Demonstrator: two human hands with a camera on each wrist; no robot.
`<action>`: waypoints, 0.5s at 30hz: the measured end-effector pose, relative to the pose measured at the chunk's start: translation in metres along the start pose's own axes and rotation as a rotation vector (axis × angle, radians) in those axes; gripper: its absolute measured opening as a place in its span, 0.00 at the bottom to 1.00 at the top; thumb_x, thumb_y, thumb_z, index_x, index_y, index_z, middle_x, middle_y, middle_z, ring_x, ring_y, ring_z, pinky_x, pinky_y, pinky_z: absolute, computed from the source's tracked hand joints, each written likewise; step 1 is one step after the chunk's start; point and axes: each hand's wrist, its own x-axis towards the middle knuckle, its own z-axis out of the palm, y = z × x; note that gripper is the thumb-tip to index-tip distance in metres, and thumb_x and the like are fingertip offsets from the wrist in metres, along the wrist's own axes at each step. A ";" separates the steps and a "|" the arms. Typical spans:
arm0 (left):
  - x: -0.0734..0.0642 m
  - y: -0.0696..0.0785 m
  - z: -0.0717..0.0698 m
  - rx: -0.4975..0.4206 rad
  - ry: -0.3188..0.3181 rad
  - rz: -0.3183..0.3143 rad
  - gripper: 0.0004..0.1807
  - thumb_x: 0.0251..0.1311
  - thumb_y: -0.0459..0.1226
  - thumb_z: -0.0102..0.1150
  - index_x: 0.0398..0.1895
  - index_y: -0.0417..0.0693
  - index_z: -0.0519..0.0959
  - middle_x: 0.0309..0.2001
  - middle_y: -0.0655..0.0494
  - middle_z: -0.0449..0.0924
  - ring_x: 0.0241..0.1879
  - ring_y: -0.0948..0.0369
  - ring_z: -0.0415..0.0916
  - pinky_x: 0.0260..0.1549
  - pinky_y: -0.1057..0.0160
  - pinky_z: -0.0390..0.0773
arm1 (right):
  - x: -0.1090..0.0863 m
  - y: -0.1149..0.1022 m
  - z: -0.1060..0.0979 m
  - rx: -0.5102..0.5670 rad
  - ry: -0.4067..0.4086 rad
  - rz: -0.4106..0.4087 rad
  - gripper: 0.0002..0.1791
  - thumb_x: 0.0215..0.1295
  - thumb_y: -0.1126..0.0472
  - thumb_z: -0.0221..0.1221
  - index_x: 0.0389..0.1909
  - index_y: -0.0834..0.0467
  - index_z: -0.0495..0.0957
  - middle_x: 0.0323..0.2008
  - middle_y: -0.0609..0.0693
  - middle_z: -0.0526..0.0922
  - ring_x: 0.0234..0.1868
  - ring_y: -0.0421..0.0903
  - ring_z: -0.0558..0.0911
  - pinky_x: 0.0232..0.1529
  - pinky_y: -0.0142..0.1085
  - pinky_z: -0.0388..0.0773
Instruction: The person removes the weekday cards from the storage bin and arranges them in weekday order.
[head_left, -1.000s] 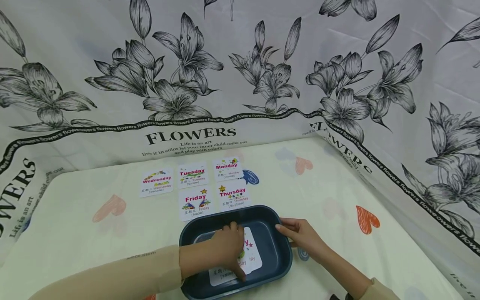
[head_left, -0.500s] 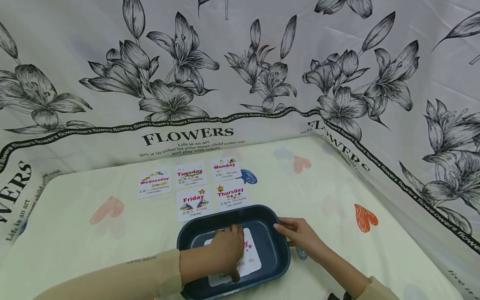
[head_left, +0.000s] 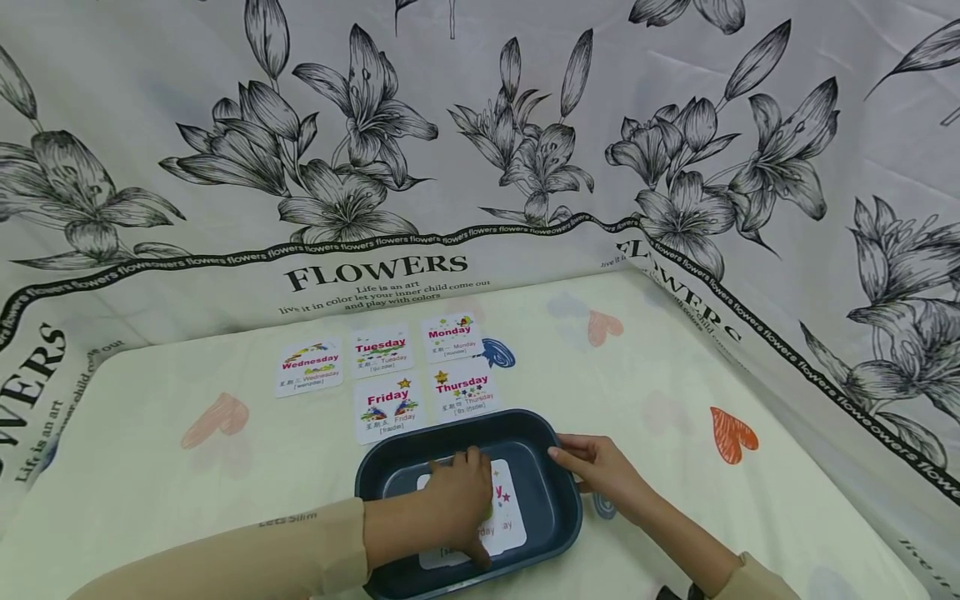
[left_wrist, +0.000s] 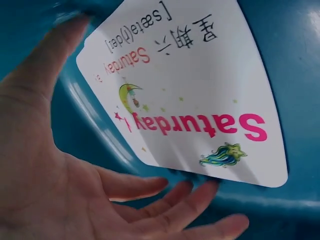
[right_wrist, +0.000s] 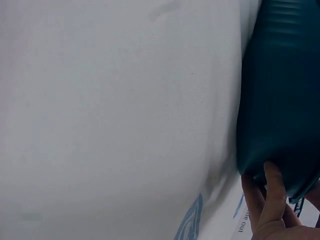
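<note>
A dark blue plastic basin (head_left: 540, 492) stands at the front of the bed-like surface. On its floor lies a white Saturday card (left_wrist: 200, 80), with a second card's edge (left_wrist: 120, 117) showing from beneath. My left hand (head_left: 457, 508) is inside the basin over the cards. In the left wrist view its thumb is by one edge and its extended fingers (left_wrist: 185, 205) are by the opposite one; whether the fingertips touch the card is hard to tell. My right hand (head_left: 600, 471) grips the basin's right end, thumb at the rim; its fingers (right_wrist: 272, 195) lie against the outer wall.
Beyond the basin lie cards in two rows: Wednesday (head_left: 309, 367), Tuesday (head_left: 381, 350), Monday (head_left: 452, 337), Friday (head_left: 388, 408) and Thursday (head_left: 462, 390). A flower-printed curtain (head_left: 517, 117) hangs at the back and right. The pale cloth (head_left: 637, 375) has printed hearts.
The left hand has shifted slightly within the basin, and the cards under it have moved slightly with it. The right hand keeps its hold on the basin. The head view has shifted a little.
</note>
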 end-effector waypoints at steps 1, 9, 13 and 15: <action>0.000 0.000 0.000 -0.007 0.004 -0.004 0.62 0.16 0.69 0.70 0.58 0.40 0.68 0.48 0.44 0.70 0.45 0.50 0.70 0.38 0.41 0.77 | 0.000 0.000 0.000 -0.002 0.001 0.000 0.31 0.64 0.51 0.56 0.59 0.71 0.67 0.53 0.65 0.75 0.50 0.57 0.79 0.36 0.44 0.80; 0.005 -0.003 0.001 -0.028 0.000 0.010 0.59 0.15 0.70 0.69 0.55 0.43 0.68 0.47 0.46 0.69 0.43 0.52 0.67 0.34 0.43 0.78 | -0.001 0.001 0.000 0.010 -0.010 -0.006 0.30 0.64 0.52 0.55 0.59 0.71 0.66 0.54 0.65 0.75 0.50 0.57 0.79 0.36 0.44 0.80; 0.007 0.000 0.002 0.002 -0.001 0.019 0.58 0.18 0.70 0.68 0.54 0.43 0.68 0.46 0.46 0.70 0.42 0.53 0.68 0.32 0.47 0.80 | -0.001 0.000 -0.001 0.011 -0.010 -0.007 0.31 0.64 0.51 0.56 0.59 0.71 0.67 0.54 0.65 0.75 0.50 0.57 0.79 0.36 0.44 0.80; 0.008 0.003 0.002 0.030 -0.001 0.025 0.58 0.19 0.71 0.67 0.54 0.43 0.68 0.47 0.46 0.71 0.42 0.52 0.69 0.32 0.47 0.80 | -0.001 0.000 -0.001 0.015 -0.007 -0.005 0.31 0.63 0.51 0.56 0.59 0.71 0.67 0.53 0.65 0.75 0.50 0.57 0.79 0.36 0.44 0.80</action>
